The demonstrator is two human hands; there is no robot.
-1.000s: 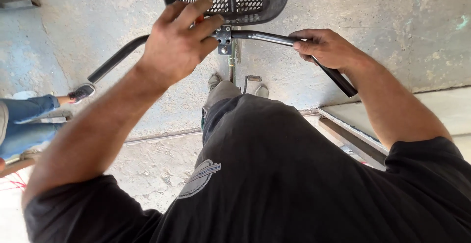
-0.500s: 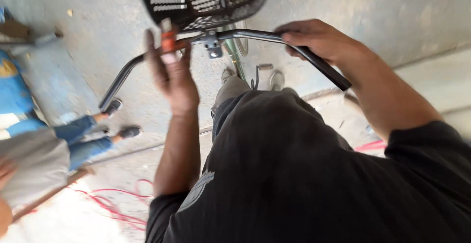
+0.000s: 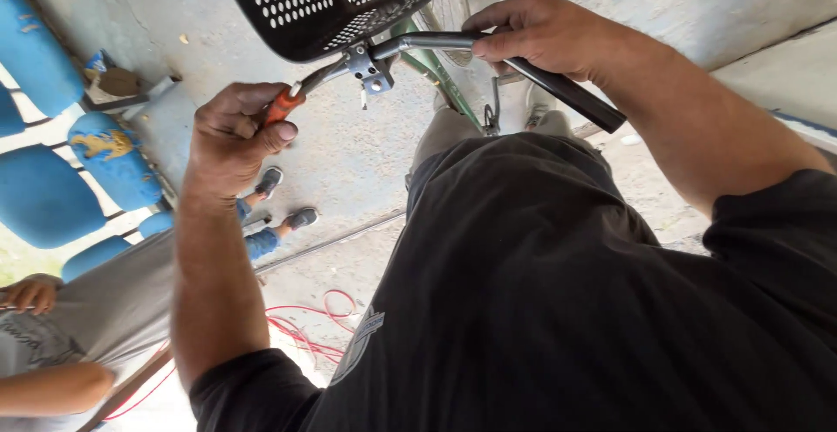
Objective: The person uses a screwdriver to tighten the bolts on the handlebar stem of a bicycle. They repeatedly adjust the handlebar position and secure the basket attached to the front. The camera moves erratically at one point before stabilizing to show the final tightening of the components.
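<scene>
Both hands on bicycle handlebar [image 3: 418, 46], under black basket [image 3: 323, 0].
Left hand [image 3: 231, 140] clenched around orange-handled tool [image 3: 281, 106]; right hand [image 3: 540, 35] wrapped round bar.

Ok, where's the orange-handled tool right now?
In the head view, upper left: the orange-handled tool is gripped in the left hand, beside the handlebar clamp under the black basket.
</scene>
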